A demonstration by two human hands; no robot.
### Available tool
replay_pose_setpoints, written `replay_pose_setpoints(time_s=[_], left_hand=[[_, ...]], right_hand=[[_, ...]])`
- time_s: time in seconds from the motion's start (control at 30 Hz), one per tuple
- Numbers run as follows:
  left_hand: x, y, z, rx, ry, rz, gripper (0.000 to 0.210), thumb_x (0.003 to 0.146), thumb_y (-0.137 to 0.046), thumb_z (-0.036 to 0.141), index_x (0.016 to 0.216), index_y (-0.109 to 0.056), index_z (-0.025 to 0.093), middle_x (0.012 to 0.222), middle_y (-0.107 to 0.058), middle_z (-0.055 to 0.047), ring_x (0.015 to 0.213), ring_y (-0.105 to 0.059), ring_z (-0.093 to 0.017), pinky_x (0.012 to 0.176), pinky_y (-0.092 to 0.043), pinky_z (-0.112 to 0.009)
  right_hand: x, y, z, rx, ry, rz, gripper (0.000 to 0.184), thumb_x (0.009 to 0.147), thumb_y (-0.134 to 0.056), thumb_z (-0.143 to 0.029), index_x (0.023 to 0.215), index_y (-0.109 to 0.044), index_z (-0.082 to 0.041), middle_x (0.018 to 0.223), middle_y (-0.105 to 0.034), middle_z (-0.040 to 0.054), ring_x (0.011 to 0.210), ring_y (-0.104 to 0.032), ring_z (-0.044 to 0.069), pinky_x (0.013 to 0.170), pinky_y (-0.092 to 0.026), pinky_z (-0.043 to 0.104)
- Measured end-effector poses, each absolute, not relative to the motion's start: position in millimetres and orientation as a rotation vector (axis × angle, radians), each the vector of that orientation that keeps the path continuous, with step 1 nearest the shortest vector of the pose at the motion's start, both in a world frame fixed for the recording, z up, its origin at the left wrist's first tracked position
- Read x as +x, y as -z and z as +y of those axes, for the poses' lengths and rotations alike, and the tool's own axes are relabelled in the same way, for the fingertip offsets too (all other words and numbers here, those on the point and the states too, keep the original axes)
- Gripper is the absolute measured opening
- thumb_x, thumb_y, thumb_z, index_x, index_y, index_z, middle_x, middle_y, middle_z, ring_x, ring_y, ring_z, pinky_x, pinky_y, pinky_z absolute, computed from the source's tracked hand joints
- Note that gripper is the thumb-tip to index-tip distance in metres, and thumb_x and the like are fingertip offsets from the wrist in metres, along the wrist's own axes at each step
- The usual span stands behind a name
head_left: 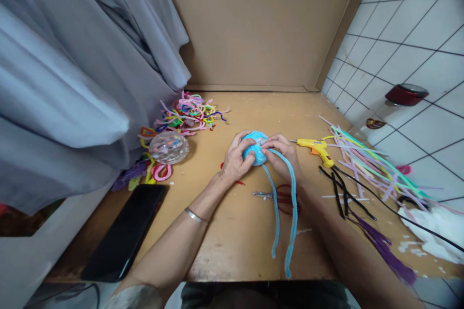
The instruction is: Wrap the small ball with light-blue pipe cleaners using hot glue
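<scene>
My left hand (236, 158) cups a light-blue ball wrapped in pipe cleaner (255, 147) from its left side. My right hand (283, 154) grips the same ball from the right, fingertips pinching the wrapping on top. Two loose light-blue pipe cleaner ends (286, 212) hang from the ball toward me across the wooden table (232, 241). A thin bracelet sits on my left wrist. Red-handled scissors (277, 196) lie just below my right hand, partly under the blue strands.
A yellow glue gun (316, 148) lies right of my hands, its black cord trailing right. Long pastel pipe cleaners (366, 159) fan out at the right. A pile of colourful bent pieces (188, 113), a clear ball (168, 147) and a black phone (126, 229) lie left. Grey cloth hangs left.
</scene>
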State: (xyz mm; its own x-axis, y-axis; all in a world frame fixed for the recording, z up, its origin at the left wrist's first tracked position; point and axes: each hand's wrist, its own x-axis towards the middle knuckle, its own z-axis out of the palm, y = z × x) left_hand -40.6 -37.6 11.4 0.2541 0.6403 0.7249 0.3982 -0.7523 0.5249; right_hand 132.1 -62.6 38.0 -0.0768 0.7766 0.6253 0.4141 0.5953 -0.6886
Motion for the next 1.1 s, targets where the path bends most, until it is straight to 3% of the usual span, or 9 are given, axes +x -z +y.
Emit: replay_pose_setpoints(time_s=[0.23, 0.4, 0.67, 0.9, 1.1], left_hand=[[-41, -8, -34, 2.299, -1.489, 0.981, 0.024, 0.087, -0.047, 0.026, 0.106, -0.059, 0.019, 0.131, -0.055, -0.014, 0.124, -0.054, -0.025, 0.104, -0.047, -0.047], [-41, -10, -35, 2.383, -1.534, 1.056, 0.023, 0.086, -0.050, 0.029, 0.103, -0.062, 0.020, 0.130, -0.057, -0.012, 0.126, -0.049, -0.027, 0.110, -0.038, -0.052], [-39, -17, -41, 2.444, -1.566, 1.046, 0.020, 0.089, -0.045, 0.028, 0.097, -0.061, 0.019, 0.116, -0.062, -0.011, 0.110, -0.055, -0.024, 0.098, -0.045, -0.046], [-40, -18, -39, 2.496, -1.528, 1.049, 0.032, 0.089, -0.043, 0.029, 0.115, -0.059, 0.019, 0.115, -0.061, -0.012, 0.109, -0.055, -0.025, 0.098, -0.045, -0.045], [-42, -21, -40, 2.533, -1.458, 1.043, 0.030, 0.089, -0.045, 0.026, 0.112, -0.063, 0.019, 0.119, -0.060, -0.012, 0.114, -0.055, -0.025, 0.101, -0.045, -0.046]], right_hand=[[133, -38, -62, -0.982, -0.371, -1.741, 0.009, 0.086, -0.063, -0.026, 0.082, -0.071, -0.024, 0.088, -0.062, 0.0033, 0.088, -0.062, 0.019, 0.081, -0.052, 0.036], [135, -37, -60, -0.930, -0.361, -1.764, 0.006, 0.085, -0.064, -0.024, 0.082, -0.070, -0.023, 0.088, -0.062, 0.0031, 0.088, -0.062, 0.018, 0.081, -0.052, 0.035], [133, -35, -62, -0.944, -0.329, -1.782, 0.009, 0.087, -0.061, -0.023, 0.082, -0.068, -0.023, 0.088, -0.060, 0.0036, 0.087, -0.061, 0.018, 0.078, -0.052, 0.034], [131, -35, -63, -0.936, -0.315, -1.759, 0.009, 0.087, -0.060, -0.024, 0.082, -0.068, -0.023, 0.088, -0.060, 0.0037, 0.085, -0.061, 0.018, 0.077, -0.053, 0.033], [130, -34, -63, -0.958, -0.324, -1.744, 0.010, 0.086, -0.059, -0.023, 0.081, -0.068, -0.024, 0.087, -0.060, 0.0033, 0.084, -0.061, 0.018, 0.077, -0.053, 0.033]])
